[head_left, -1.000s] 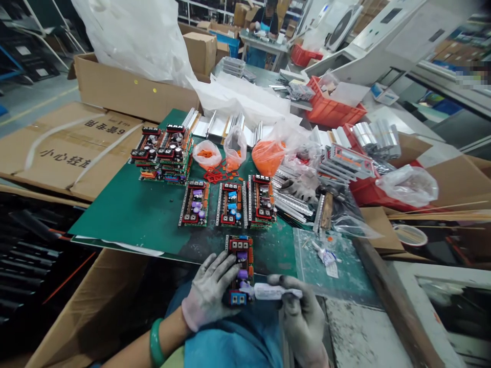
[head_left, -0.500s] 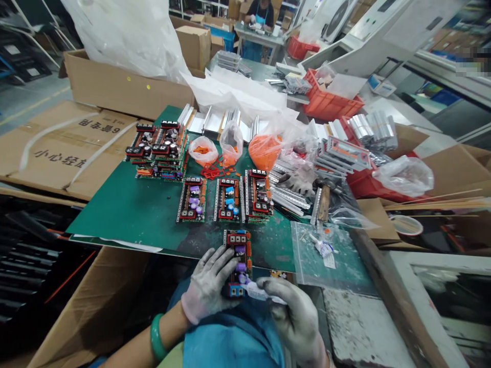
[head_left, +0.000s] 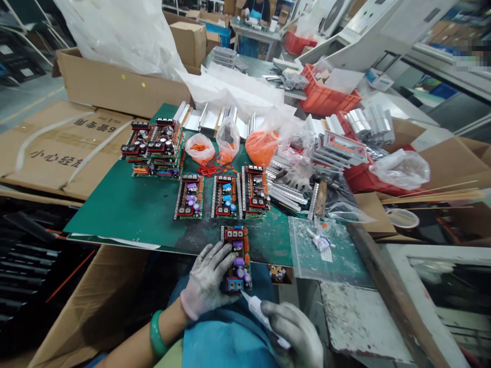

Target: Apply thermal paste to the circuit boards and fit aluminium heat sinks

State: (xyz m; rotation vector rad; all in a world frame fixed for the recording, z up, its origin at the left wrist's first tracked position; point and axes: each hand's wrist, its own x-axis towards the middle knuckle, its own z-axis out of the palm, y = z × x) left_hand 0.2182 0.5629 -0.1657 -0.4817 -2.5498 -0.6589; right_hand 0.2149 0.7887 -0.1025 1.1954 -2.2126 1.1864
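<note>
My left hand [head_left: 207,281], in a grey glove, grips a circuit board [head_left: 237,258] by its left edge at the near edge of the green mat [head_left: 130,209]. A green bangle [head_left: 156,333] sits on that wrist. My right hand [head_left: 295,335], also gloved, is closed round a small white tube [head_left: 256,309] whose nozzle points up at the board's near end. Three more boards [head_left: 222,196] lie in a row just beyond, and a stack of boards [head_left: 153,148] stands at the mat's far left.
Bags of orange parts [head_left: 261,145], metal rails [head_left: 287,197] and red bins [head_left: 326,102] crowd the right. A clear bag with a small tube [head_left: 320,243] lies right of the board. Cardboard boxes [head_left: 115,87] stand left and behind. A person works at a far table [head_left: 255,33].
My right hand drew back toward me and lower, tilting the tube so its nozzle points up at the board's near end. The left hand kept its hold on the board.
</note>
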